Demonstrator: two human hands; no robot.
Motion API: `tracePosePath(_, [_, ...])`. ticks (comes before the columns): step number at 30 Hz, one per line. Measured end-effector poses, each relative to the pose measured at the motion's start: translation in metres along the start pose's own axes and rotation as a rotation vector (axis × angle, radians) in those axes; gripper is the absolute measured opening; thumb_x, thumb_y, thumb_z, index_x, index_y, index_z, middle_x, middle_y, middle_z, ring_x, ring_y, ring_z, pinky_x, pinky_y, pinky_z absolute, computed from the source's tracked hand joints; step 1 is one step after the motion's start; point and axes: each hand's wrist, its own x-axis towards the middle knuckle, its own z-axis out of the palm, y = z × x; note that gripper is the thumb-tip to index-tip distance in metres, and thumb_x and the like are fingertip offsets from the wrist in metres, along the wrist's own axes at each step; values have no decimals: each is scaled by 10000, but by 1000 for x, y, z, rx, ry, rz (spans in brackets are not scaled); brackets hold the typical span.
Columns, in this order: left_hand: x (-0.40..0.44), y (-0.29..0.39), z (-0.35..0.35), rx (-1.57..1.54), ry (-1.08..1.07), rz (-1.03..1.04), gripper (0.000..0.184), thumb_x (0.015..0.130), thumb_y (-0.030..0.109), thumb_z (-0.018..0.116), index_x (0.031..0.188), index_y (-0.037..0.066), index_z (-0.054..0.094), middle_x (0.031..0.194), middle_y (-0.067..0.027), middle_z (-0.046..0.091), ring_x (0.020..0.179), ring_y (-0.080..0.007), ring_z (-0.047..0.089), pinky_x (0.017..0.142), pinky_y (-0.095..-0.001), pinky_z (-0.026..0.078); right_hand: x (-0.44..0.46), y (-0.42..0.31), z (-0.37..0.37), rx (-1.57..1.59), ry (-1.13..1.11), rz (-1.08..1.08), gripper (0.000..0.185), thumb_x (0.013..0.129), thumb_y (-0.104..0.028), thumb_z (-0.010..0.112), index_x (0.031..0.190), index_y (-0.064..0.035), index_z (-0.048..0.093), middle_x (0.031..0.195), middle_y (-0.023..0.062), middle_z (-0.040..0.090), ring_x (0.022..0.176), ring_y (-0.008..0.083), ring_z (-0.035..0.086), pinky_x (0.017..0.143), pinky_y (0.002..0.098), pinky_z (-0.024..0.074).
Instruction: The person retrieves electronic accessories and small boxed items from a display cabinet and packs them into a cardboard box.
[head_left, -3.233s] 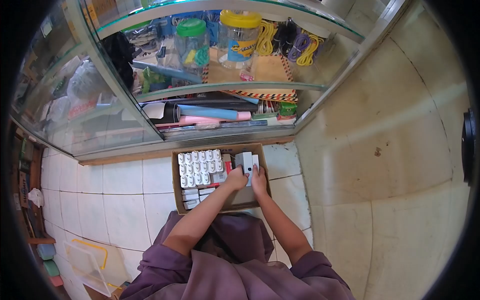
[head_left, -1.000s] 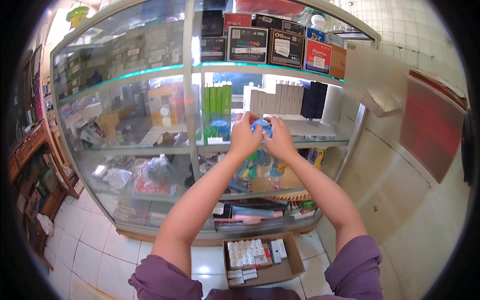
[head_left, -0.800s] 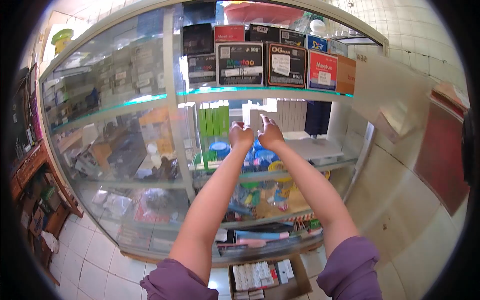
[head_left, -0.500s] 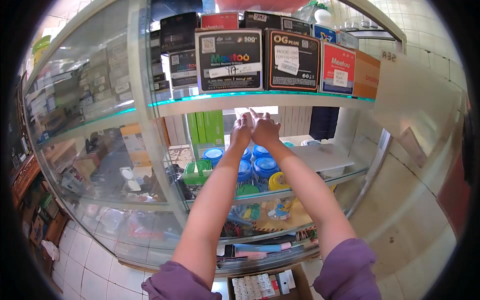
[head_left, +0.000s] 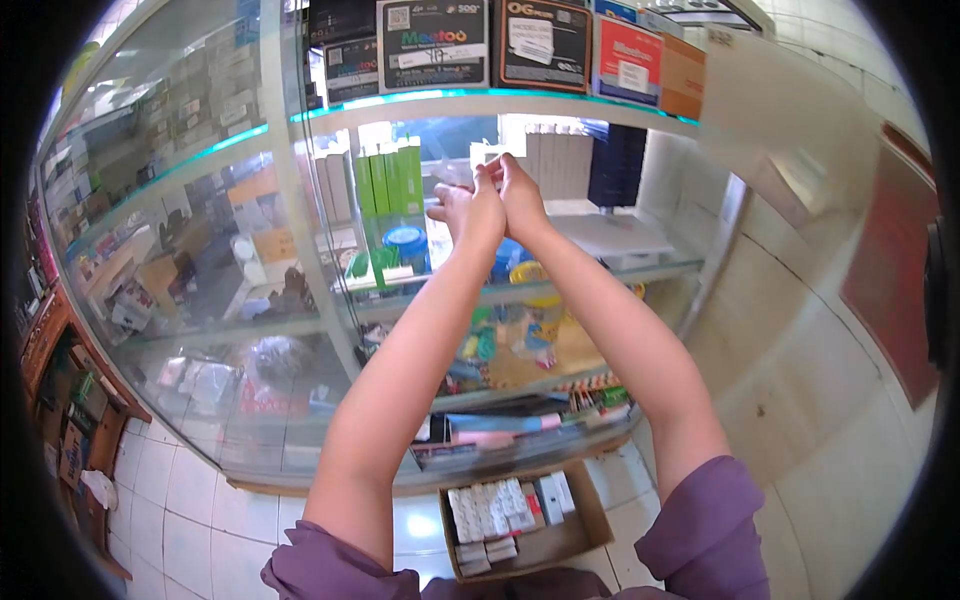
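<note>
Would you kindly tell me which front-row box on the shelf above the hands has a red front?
The red box, between the OG box and the orange carton; the front-row boxes left of it are mainly black.

The left forearm [head_left: 400,365] and right forearm [head_left: 625,335] stretch forward, slanting inward to each other. The left hand [head_left: 474,212] and right hand [head_left: 521,203] meet side by side, left fingers [head_left: 440,191] fanned outward, right fingers [head_left: 508,166] angled upward

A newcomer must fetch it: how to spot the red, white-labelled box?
Find the glass cabinet. On its turquoise-edged shelf, a black box lettered OG and an orange-brown box flank the red box. Of these, only it is red.
</note>
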Motion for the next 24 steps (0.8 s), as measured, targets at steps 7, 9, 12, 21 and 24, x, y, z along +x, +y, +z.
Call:
tracePosePath(7, [-124, 52, -47, 100, 25, 152, 592, 871, 409, 575, 1170, -72, 404, 1125, -245, 527, 1024, -279, 550, 890, -372, 424, -103, -92, -78, -76, 67, -173, 434, 676, -177, 744, 967, 40, 506, 858, 231, 610, 844, 386, 604, 716, 423, 471])
tracePosePath(9, [-171, 71, -66, -25, -117, 20, 660, 866, 364, 577, 1207, -142, 328, 1198, -307, 438, 1161, -389, 454, 964, -421, 385, -139, -116, -106, -115, 40, -160, 504, 665, -197, 753, 1033, 44, 506, 867, 234, 612, 867, 385, 598, 734, 421, 471])
tracePosePath(12, [-222, 62, -78, -90, -221, -25, 682, 841, 353, 611, 1223, -138, 334, 1178, -294, 465, 1127, -375, 489, 944, -415, 406, -195, -137, -146, -228, 43, -128, 625, 640, -256, 766, 1137, 53, 548, 904, 233, 614, 905, 369, 590, 779, 415, 472])
tracePosePath(21, [-343, -95, -57, 123, -576, -76, 695, 782, 299, 686, 1243, -128, 391, 1200, -314, 506, 1135, -372, 518, 963, -384, 401, -372, -59, -200, -220, -6, 275, 425, 669, -184, 746, 1046, -6, 663, 807, 143, 566, 651, 213, 614, 603, 311, 500])
tracePosePath(24, [-366, -174, -51, 133, -693, -187, 679, 801, 290, 676, 1284, -90, 387, 1241, -271, 502, 1125, -354, 529, 924, -380, 430, -429, -8, -194, -257, 41, 347, 403, 679, -130, 735, 1053, -2, 658, 819, 117, 551, 604, 161, 605, 559, 282, 496])
